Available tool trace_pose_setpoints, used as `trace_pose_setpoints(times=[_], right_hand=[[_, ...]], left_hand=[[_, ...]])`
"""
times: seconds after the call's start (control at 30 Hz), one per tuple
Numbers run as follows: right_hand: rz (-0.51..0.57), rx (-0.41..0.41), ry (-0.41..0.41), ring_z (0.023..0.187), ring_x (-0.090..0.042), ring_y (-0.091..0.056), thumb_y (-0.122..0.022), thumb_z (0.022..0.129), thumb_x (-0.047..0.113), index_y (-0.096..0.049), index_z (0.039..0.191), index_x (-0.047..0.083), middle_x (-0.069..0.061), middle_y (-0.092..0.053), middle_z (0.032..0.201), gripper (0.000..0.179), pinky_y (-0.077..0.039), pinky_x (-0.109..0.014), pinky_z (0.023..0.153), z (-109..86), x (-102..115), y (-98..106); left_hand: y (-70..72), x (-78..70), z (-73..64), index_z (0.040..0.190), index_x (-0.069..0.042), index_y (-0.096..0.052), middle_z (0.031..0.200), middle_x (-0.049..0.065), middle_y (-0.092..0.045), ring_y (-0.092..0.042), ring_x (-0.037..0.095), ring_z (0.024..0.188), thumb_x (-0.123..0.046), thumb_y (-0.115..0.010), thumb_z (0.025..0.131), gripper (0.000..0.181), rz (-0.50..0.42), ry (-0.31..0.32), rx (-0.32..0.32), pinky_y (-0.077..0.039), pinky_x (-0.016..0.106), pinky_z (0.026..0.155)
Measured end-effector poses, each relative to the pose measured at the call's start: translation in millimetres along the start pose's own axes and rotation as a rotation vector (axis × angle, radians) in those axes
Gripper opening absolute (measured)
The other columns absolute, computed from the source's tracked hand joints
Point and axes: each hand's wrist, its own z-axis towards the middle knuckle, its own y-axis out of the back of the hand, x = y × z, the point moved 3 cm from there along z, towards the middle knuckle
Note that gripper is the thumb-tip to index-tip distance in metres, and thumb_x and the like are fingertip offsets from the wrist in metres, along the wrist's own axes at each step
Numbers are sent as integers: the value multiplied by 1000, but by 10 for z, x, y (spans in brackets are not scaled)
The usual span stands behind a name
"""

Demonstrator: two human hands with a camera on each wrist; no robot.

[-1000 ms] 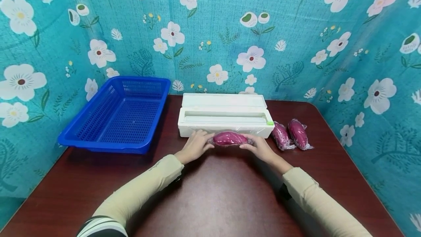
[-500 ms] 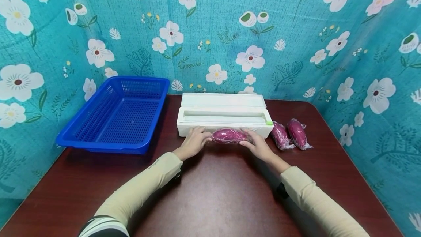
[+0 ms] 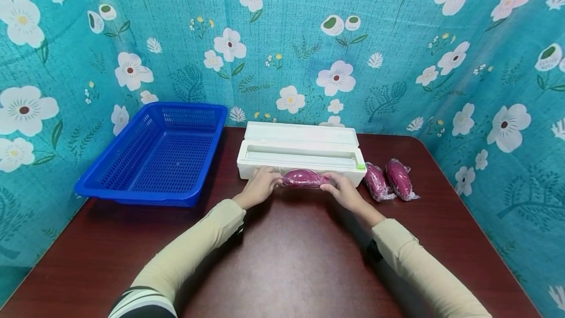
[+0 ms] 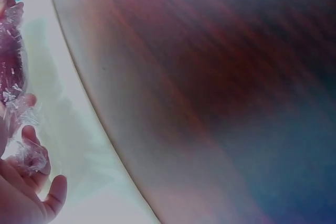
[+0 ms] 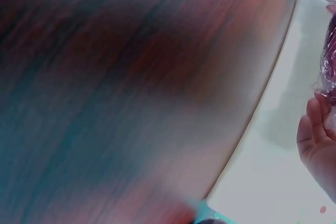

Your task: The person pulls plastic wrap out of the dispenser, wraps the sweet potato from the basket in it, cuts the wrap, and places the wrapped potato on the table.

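A purple sweet potato (image 3: 304, 177) wrapped in clear cling film lies crosswise between both hands, against the front of a white cling film dispenser (image 3: 302, 161). My left hand (image 3: 260, 184) grips its left end. In the left wrist view, bunched film (image 4: 30, 157) lies at the curled fingers of that left hand (image 4: 26, 195). At the other end, my right hand (image 3: 346, 192) holds the wrapped potato between thumb and fingers. The right wrist view catches this right hand (image 5: 320, 148) beside the potato (image 5: 329, 59), partly cut off by the frame. The dispenser's lid stands raised, showing a roll inside.
Two more wrapped sweet potatoes (image 3: 376, 181) lie right of the dispenser. A blue plastic basket (image 3: 194, 193) stands at the left on the dark brown table (image 3: 295, 254). Behind everything hangs a teal flowered curtain (image 3: 269, 67).
Both hands have moved the wrapped sweet potato slightly up and away from me, closer over the dispenser's front. The dispenser has shifted a little, its lid tipping back slightly.
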Motion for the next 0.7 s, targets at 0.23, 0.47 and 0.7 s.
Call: trace_pose_setpoints(times=[0.23,0.47,0.7], right_hand=[[-31,12,19,78,-20,-56,-66,77,0,-61,97,-8,-16,-63,91,22,-47,-35,68,-14,-17,-28],[-43,34,-16,72,-15,-54,-68,74,0,-62,94,-6,-12,-64,85,21,-46,-32,66,-21,-85,-59],[69,54,-108,66,-8,-51,-72,70,0,-64,92,-6,-12,-65,82,24,-44,-23,59,-25,-106,-75]], left_hand=[[-33,-24,26,69,-15,-63,70,-1,-51,-51,22,77,-25,-61,81,16,101,37,93,-35,35,63],[-57,-59,28,69,-15,-68,70,-2,-49,-49,20,78,-22,-61,81,16,170,29,168,-34,33,65],[-56,-54,-1,78,-18,-72,76,0,-54,-48,20,81,-26,-61,81,13,225,12,184,-34,34,68]])
